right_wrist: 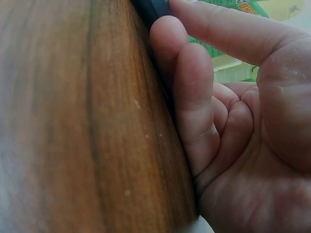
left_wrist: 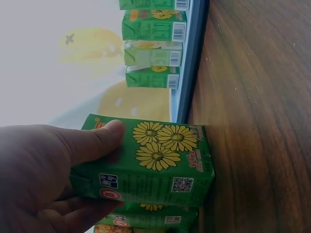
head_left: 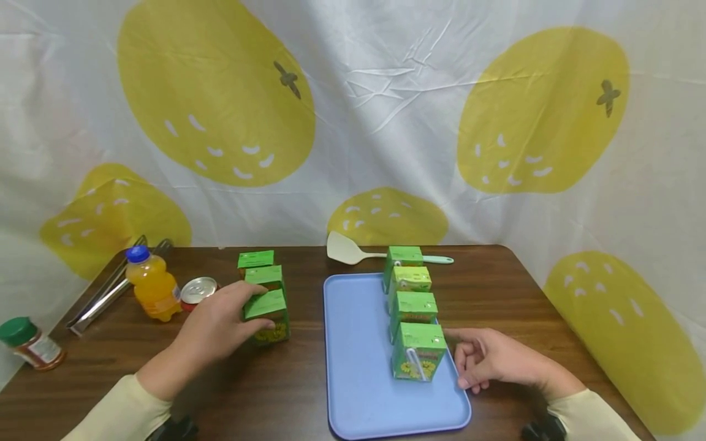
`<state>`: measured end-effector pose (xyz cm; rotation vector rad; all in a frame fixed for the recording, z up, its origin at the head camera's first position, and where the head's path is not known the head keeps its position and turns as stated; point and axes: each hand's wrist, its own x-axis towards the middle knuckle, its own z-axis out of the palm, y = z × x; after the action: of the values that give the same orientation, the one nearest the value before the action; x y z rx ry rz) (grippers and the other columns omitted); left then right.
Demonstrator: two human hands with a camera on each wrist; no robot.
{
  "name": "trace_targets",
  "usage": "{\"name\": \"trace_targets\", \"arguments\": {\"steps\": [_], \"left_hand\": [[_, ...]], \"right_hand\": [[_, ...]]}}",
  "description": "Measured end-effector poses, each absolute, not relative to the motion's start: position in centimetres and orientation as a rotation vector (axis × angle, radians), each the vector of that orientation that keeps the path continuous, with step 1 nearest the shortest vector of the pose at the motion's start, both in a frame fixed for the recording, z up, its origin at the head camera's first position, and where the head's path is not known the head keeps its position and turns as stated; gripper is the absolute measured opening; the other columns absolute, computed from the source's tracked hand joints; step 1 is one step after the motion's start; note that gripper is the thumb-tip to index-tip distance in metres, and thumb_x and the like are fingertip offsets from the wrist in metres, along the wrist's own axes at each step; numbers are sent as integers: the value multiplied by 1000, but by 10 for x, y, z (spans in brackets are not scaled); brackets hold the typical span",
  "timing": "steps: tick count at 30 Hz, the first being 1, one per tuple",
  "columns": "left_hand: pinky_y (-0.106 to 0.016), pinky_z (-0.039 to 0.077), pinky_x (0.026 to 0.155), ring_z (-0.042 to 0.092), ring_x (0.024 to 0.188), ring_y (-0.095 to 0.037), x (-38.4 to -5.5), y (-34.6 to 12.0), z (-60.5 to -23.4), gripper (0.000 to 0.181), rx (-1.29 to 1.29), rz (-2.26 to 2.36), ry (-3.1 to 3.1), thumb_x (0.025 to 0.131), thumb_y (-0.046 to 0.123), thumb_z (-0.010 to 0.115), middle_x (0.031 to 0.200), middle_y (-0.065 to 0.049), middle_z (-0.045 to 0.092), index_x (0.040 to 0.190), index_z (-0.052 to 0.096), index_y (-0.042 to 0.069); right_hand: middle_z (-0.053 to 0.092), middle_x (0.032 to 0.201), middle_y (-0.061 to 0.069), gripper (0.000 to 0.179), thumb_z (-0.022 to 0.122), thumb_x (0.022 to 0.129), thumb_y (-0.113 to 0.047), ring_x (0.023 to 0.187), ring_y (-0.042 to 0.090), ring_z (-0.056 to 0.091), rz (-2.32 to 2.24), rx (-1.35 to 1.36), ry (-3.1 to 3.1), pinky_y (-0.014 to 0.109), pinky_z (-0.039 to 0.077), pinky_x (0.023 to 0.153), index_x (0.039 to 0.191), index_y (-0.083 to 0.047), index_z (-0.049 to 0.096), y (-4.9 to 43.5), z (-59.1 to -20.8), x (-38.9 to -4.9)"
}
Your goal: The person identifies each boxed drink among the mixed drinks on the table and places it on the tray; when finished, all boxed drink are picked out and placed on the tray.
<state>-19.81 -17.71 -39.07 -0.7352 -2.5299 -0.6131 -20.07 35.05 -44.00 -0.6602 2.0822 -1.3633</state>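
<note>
My left hand (head_left: 217,321) grips a green drink carton (head_left: 273,321) printed with yellow flowers, thumb on its near face and fingers on the far side. The left wrist view shows this carton (left_wrist: 155,165) close to the wood surface. Two similar cartons, a middle one (head_left: 266,277) and a far one (head_left: 256,259), stand behind it. At the right rim of a blue tray (head_left: 353,392), my right hand (head_left: 493,361) holds the edge with its thumb and curled fingers. Several cartons stand in a row along the tray's right side, the nearest one (head_left: 419,352) with a straw on its face.
A white spatula (head_left: 344,248) lies behind the tray. On the left are an orange drink bottle (head_left: 154,285), a can (head_left: 200,289), metal tongs (head_left: 105,300) and a green-capped spice jar (head_left: 35,349). A lemon-print cloth (head_left: 386,122) hangs behind the table.
</note>
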Motion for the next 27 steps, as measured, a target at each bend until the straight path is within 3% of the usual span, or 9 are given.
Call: {"name": "trace_targets", "arguments": {"steps": [10,18,27], "left_hand": [[-44,61,78,71,90,-21,-199,-173,-396,49,-761,-696,-2477,81,24,102,111,-6,79,119,78,5],[-45,62,84,72,96,-19,-199,-161,-392,47,-753,-750,-2531,84,24,101,114,-5,79,121,77,7],[-38,58,78,65,90,-14,-205,-139,-381,48,-829,-808,-2447,83,24,102,110,0,76,121,77,9]], "right_hand": [[72,89,12,98,85,94,-2,67,13,69,-1384,-681,2064,28,60,59,164,22,22,350,-440,-200],[72,89,12,98,85,93,-2,67,13,68,-1391,-679,2063,28,60,59,164,22,23,350,-441,-198],[73,88,10,97,85,93,-1,65,11,68,-1395,-718,2063,26,58,58,162,25,22,351,-442,-201]]}}
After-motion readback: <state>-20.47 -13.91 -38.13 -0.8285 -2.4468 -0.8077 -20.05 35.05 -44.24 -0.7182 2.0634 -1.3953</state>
